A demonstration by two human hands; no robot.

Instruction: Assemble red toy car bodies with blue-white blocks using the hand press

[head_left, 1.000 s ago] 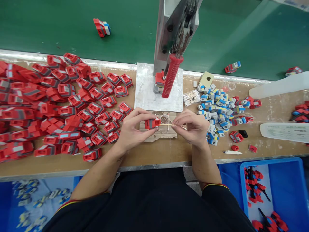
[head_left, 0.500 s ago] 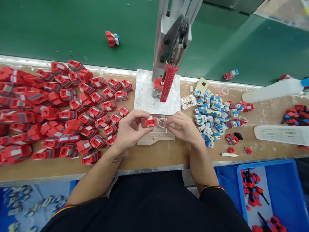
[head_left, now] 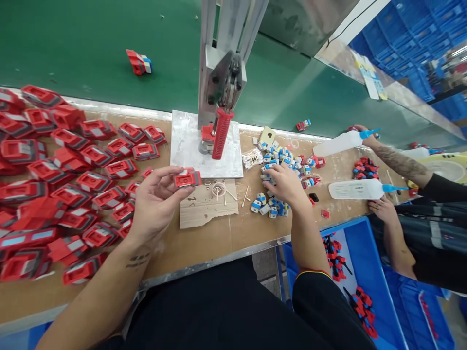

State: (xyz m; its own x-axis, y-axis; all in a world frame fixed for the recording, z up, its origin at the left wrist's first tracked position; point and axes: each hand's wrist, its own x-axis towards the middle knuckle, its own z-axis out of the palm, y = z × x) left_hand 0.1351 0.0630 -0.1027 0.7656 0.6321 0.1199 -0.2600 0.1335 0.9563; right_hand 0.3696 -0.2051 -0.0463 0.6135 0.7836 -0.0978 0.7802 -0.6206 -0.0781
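My left hand [head_left: 156, 199] grips a red plastic toy part with a grey stripe [head_left: 187, 179] between thumb and fingers, its hollow side showing. My right hand [head_left: 284, 184] is over the pile of small white-and-blue plastic pieces [head_left: 277, 155], fingers apart and touching the pile; whether a piece lies under the fingertips is hidden. Between the hands, a small round clear dish [head_left: 219, 189] with cotton swabs in and beside it rests on a piece of cardboard [head_left: 204, 214].
A press with a red handle [head_left: 222, 133] stands on a metal plate [head_left: 182, 146]. Many red parts [head_left: 95, 180] cover the left. At right are white bottles [head_left: 353, 189], a blue bin [head_left: 368, 243] and a co-worker's hands [head_left: 383, 209]. A green surface [head_left: 91, 39] runs behind.
My right hand has left the dish and moved right to the white-and-blue pieces. My left hand still holds the red part. The view has swung right, bringing a co-worker's arms into sight.
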